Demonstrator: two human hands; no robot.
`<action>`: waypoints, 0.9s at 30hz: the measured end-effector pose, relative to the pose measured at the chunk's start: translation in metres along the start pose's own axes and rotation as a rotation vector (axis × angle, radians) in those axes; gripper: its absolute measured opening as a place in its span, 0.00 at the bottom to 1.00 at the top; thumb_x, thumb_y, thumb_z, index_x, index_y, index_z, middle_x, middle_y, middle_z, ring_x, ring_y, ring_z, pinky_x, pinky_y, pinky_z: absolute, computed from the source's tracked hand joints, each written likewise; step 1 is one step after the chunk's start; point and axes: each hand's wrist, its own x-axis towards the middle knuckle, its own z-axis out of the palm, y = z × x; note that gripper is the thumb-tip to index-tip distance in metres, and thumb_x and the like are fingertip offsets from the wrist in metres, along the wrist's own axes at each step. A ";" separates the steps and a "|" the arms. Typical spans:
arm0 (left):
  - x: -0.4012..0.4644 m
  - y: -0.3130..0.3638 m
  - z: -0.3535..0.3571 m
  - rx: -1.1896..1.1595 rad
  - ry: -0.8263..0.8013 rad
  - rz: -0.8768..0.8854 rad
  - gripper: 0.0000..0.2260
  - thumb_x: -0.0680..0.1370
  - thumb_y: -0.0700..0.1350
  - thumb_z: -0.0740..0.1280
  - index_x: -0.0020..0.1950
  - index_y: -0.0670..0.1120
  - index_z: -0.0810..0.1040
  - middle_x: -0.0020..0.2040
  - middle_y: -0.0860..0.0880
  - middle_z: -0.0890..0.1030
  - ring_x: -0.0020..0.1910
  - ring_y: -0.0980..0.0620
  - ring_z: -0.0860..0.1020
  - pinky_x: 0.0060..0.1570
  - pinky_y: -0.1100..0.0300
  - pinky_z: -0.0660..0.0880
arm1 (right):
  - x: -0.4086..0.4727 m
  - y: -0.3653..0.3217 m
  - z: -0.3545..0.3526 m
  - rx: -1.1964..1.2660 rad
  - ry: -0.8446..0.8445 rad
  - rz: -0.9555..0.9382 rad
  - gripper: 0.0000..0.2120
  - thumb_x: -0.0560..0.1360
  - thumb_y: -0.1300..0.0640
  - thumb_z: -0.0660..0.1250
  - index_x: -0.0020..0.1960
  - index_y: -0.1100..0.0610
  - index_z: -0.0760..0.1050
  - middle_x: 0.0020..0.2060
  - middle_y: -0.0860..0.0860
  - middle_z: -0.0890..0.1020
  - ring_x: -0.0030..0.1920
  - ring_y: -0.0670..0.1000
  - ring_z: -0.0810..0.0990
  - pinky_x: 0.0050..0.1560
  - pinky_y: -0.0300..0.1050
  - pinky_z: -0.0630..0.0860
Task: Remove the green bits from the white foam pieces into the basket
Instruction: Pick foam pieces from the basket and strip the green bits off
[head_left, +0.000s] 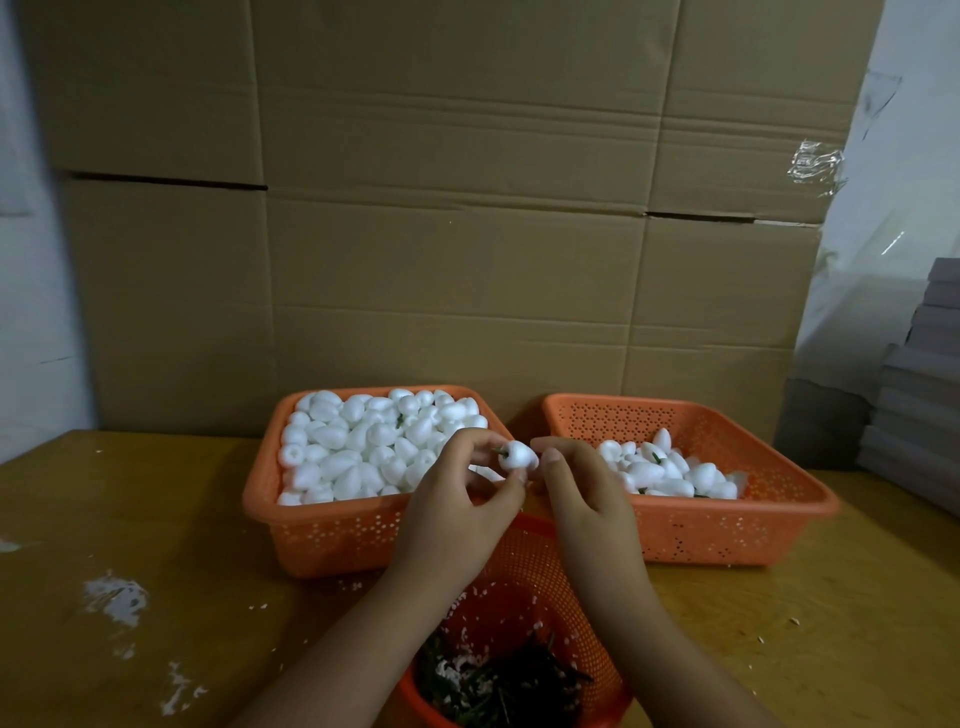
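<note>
Both hands, L (457, 499) & R (582, 499), pinch foam piece (518, 457) (green stem (502, 450) showing) above round basket (540, 571).

Both hands sit boxed in: 2 orange trays, the full left tray (332, 535) and the sparser right tray (727, 530), block the far side, cardboard wall (467, 260) behind them. Round basket (524, 582) sits underneath. Bare tabletop (130, 519) lies open left, more at right.
</note>
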 end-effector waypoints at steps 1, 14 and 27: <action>0.000 -0.001 0.000 0.000 -0.002 -0.004 0.11 0.69 0.59 0.67 0.50 0.63 0.74 0.47 0.65 0.81 0.45 0.62 0.81 0.48 0.58 0.79 | 0.000 0.000 0.000 0.001 0.009 -0.013 0.10 0.80 0.56 0.61 0.48 0.46 0.79 0.43 0.39 0.83 0.44 0.39 0.81 0.44 0.32 0.76; -0.003 -0.001 0.000 0.087 -0.081 0.003 0.12 0.69 0.66 0.64 0.49 0.65 0.74 0.44 0.62 0.82 0.42 0.61 0.81 0.46 0.50 0.80 | -0.004 -0.009 0.000 0.037 0.013 -0.117 0.09 0.74 0.52 0.62 0.48 0.45 0.80 0.45 0.39 0.83 0.48 0.39 0.81 0.44 0.30 0.74; -0.002 0.001 0.001 0.035 -0.066 0.023 0.12 0.71 0.64 0.65 0.51 0.61 0.77 0.46 0.61 0.82 0.43 0.60 0.81 0.47 0.54 0.80 | 0.001 -0.001 -0.001 0.088 -0.031 0.034 0.07 0.79 0.59 0.64 0.50 0.51 0.81 0.44 0.44 0.84 0.47 0.43 0.83 0.46 0.36 0.78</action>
